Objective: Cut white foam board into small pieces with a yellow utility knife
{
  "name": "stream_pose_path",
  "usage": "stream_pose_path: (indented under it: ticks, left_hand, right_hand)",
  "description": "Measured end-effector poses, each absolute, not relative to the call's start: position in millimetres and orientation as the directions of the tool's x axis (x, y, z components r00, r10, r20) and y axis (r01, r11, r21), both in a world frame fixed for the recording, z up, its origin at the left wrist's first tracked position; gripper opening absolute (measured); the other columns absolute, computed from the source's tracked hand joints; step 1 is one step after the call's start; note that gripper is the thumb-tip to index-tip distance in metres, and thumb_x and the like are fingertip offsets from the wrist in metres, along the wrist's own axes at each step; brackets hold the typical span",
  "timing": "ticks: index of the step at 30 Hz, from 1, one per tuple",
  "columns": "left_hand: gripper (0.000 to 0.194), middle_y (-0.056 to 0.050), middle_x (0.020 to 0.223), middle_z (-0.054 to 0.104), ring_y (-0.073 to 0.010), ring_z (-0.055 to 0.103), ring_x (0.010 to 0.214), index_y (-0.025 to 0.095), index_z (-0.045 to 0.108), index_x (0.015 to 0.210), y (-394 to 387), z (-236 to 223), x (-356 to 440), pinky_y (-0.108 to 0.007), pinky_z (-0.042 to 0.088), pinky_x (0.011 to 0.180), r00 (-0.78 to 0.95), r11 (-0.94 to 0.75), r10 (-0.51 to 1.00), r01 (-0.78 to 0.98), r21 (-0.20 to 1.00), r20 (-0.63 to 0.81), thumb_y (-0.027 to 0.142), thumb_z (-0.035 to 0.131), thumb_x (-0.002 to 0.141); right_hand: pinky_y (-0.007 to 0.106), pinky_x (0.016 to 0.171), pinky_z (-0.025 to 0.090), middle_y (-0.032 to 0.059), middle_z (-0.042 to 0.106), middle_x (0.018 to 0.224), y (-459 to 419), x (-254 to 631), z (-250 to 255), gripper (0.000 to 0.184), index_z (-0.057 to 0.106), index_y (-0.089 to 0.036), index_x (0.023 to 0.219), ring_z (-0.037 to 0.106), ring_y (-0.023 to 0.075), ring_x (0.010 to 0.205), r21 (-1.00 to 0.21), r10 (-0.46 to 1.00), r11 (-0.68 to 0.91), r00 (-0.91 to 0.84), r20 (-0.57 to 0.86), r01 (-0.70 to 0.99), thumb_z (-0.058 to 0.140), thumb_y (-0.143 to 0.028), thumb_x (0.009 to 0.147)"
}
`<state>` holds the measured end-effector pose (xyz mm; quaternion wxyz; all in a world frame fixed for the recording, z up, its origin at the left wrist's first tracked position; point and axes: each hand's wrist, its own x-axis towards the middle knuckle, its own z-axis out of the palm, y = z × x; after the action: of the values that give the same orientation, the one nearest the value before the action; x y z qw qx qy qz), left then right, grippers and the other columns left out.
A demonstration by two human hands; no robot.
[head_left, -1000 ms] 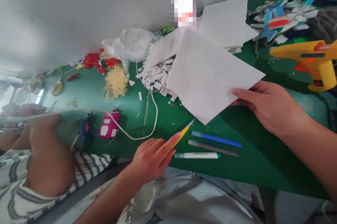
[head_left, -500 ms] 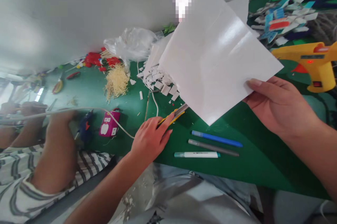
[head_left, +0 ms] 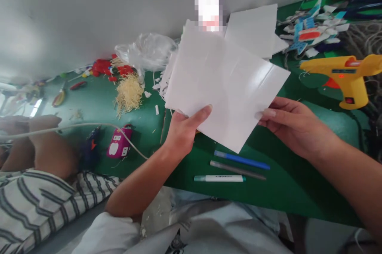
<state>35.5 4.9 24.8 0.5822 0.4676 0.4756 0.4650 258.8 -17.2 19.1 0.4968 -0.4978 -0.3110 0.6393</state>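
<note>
A glossy white sheet (head_left: 227, 83), lightly creased, is held up over the green table by both hands. My left hand (head_left: 186, 128) grips its lower left edge, thumb on top and fingers underneath. On the right edge, my right hand (head_left: 286, 121) pinches the sheet between thumb and fingers. A sliver of the yellow cutter knife (head_left: 197, 131) shows beside my left hand; the sheet and hand hide most of it. Below the sheet lie a blue pen (head_left: 242, 160), a grey pen (head_left: 238, 170) and a white-and-teal marker (head_left: 220, 178).
Other white sheets (head_left: 252, 29) lie behind. A yellow glue gun (head_left: 340, 73) and a pile of coloured scraps (head_left: 312, 31) are at right. To the left are a purple power adapter (head_left: 119, 141) with a cable, yellow shredded strands (head_left: 129, 93), a plastic bag (head_left: 146, 51) and another person's arm (head_left: 49, 146).
My left hand has left the cutter knife and taken hold of the sheet's lower left edge. The sheet has come down and turned, with my right hand moving slightly left and down.
</note>
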Motion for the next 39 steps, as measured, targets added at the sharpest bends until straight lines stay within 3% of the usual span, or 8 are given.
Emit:
stream_pose_path:
  ticks: [4, 9, 16, 20, 24, 32, 39]
  left_hand:
    - [0.071, -0.008, 0.111, 0.08, -0.0335, 0.074, 0.119, 0.019, 0.064, 0.138, 7, 21, 38, -0.047, 0.065, 0.1, 0.123, 0.174, 0.98, -0.124, 0.977, -0.159, 0.05, 0.085, 0.077]
    - [0.066, -0.01, 0.112, 0.08, -0.033, 0.077, 0.11, 0.018, 0.065, 0.133, 5, 20, 33, -0.044, 0.068, 0.092, 0.224, 0.37, 0.916, -0.151, 0.917, -0.333, 0.053, 0.082, 0.08]
    - [0.07, -0.012, 0.111, 0.081, -0.0342, 0.077, 0.11, 0.016, 0.07, 0.121, -7, 19, 38, -0.04, 0.068, 0.091, 0.38, 0.6, 0.782, -0.243, 0.762, -0.494, 0.053, 0.094, 0.067]
    - [0.074, -0.009, 0.111, 0.082, -0.0309, 0.078, 0.108, 0.018, 0.072, 0.117, -9, 19, 42, -0.033, 0.067, 0.087, 0.305, 0.626, 0.778, -0.307, 0.717, -0.549, 0.053, 0.101, 0.058]
    - [0.067, -0.008, 0.109, 0.082, -0.0304, 0.078, 0.106, 0.018, 0.073, 0.106, -5, 19, 41, -0.032, 0.068, 0.082, 0.238, 0.617, 0.786, -0.359, 0.7, -0.57, 0.049, 0.103, 0.054]
    - [0.057, -0.007, 0.111, 0.082, -0.0318, 0.077, 0.112, 0.019, 0.07, 0.102, -5, 18, 40, -0.036, 0.068, 0.089, 0.242, 0.607, 0.794, -0.372, 0.702, -0.559, 0.045, 0.1, 0.062]
    - [0.061, -0.008, 0.111, 0.082, -0.034, 0.075, 0.119, 0.017, 0.07, 0.113, -4, 17, 40, -0.039, 0.067, 0.097, 0.301, 0.626, 0.78, -0.363, 0.691, -0.548, 0.045, 0.097, 0.066]
  right_hand:
    - [0.032, 0.073, 0.065, -0.0017, 0.075, 0.07, -16, 260, 19, 0.033, 0.08, -0.03, 0.072, 0.069, 0.0147, 0.066, -0.898, 0.946, -0.32, -0.059, -0.318, -0.301, 0.1, -0.051, 0.055]
    - [0.033, 0.077, 0.065, -0.001, 0.077, 0.072, -16, 261, 16, 0.03, 0.082, -0.03, 0.078, 0.073, 0.0162, 0.071, -0.885, 0.944, -0.33, -0.119, -0.308, -0.329, 0.097, -0.05, 0.062]
    - [0.035, 0.083, 0.065, -0.0025, 0.081, 0.083, -16, 258, 13, 0.031, 0.084, -0.035, 0.086, 0.076, 0.0184, 0.08, -0.879, 0.934, -0.34, -0.232, -0.273, -0.334, 0.097, -0.052, 0.062]
    - [0.025, 0.069, 0.06, -0.0039, 0.076, 0.071, -15, 259, 14, 0.027, 0.083, -0.034, 0.077, 0.069, 0.0124, 0.067, -0.872, 0.946, -0.311, -0.207, -0.248, -0.379, 0.098, -0.05, 0.062]
    - [0.028, 0.065, 0.059, -0.0024, 0.073, 0.072, -14, 263, 14, 0.029, 0.082, -0.031, 0.08, 0.063, 0.012, 0.062, -0.87, 0.942, -0.315, -0.238, -0.237, -0.379, 0.097, -0.049, 0.064]
    - [0.026, 0.056, 0.055, -0.0007, 0.069, 0.065, -16, 263, 12, 0.032, 0.082, -0.025, 0.071, 0.056, 0.01, 0.055, -0.817, 0.862, -0.466, -0.382, -0.333, -0.341, 0.099, -0.049, 0.059]
    - [0.023, 0.057, 0.054, 0.0001, 0.07, 0.059, -16, 265, 13, 0.029, 0.082, -0.026, 0.065, 0.058, 0.0096, 0.055, -0.832, 0.855, -0.455, -0.417, -0.308, -0.318, 0.098, -0.05, 0.062]
